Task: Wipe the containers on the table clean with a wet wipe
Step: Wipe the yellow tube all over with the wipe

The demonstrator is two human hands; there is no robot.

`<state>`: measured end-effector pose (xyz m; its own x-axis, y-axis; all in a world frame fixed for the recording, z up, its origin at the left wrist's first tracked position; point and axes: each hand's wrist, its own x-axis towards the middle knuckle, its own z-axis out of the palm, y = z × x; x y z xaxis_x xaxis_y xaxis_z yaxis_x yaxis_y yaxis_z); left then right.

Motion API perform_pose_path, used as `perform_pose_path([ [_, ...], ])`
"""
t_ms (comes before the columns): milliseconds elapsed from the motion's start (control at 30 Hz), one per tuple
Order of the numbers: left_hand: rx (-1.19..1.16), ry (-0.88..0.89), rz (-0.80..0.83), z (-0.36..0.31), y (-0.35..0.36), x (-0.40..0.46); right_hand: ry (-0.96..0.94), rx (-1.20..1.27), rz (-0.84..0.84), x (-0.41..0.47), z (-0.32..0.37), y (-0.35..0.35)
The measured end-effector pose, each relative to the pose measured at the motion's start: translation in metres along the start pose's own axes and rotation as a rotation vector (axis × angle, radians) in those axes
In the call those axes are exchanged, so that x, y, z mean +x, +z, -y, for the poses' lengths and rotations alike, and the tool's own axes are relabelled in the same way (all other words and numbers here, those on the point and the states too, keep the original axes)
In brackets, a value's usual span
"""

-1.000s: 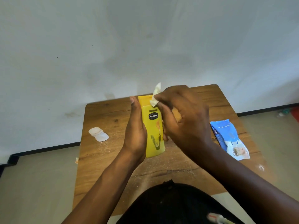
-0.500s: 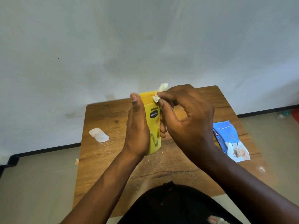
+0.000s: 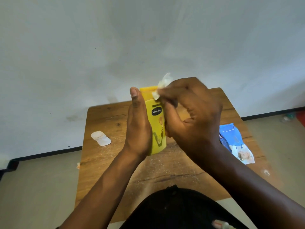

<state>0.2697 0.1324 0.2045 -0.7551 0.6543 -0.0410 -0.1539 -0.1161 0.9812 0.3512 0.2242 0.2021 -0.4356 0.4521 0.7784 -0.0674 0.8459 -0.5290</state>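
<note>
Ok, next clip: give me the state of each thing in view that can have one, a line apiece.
Yellow Vaseline bottle: off the table, cap end away from the person, cap shut.
Wet wipe: bunched, against the bottle's cap.
Left hand: holds the bottle's side.
Right hand: pinches the wipe.
White container: lying on its side on the table, untouched.
Blue wipes pack: flat on the table, whether open cannot be told.

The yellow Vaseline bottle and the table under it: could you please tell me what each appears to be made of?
The yellow Vaseline bottle looks like smooth, opaque moulded plastic with a slight sheen and a printed label. The table looks like wood or a wood-look laminate, matt, with visible grain, knots and a dark crack line; which of the two cannot be told.
</note>
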Motion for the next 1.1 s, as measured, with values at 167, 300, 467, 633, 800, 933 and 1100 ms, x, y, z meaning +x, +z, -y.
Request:
perform_pose_path([
  [167, -0.098, -0.02, 0.002, 0.002, -0.006, 0.008, -0.093, -0.031, 0.109, -0.011, 0.006, 0.003],
  [300, -0.141, -0.056, 0.028, 0.0, -0.005, 0.008, -0.002, -0.022, 0.057, -0.014, 0.0, 0.001],
  [467, -0.25, -0.101, 0.087, -0.006, -0.007, 0.013, -0.08, 0.001, 0.24, -0.026, 0.013, 0.004],
  [633, -0.364, -0.154, 0.107, -0.007, -0.013, 0.015, 0.099, 0.096, 0.218, -0.017, 0.006, 0.002],
  [800, -0.404, -0.175, 0.063, -0.01, -0.017, 0.02, -0.071, -0.026, 0.441, -0.033, 0.011, 0.001],
  [933, -0.442, -0.17, 0.04, -0.009, -0.018, 0.022, 0.094, -0.014, 0.288, -0.028, -0.001, -0.002],
  [1100, -0.466, -0.195, 0.011, -0.007, -0.021, 0.026, -0.127, -0.067, 0.456, -0.042, 0.002, -0.001],
])
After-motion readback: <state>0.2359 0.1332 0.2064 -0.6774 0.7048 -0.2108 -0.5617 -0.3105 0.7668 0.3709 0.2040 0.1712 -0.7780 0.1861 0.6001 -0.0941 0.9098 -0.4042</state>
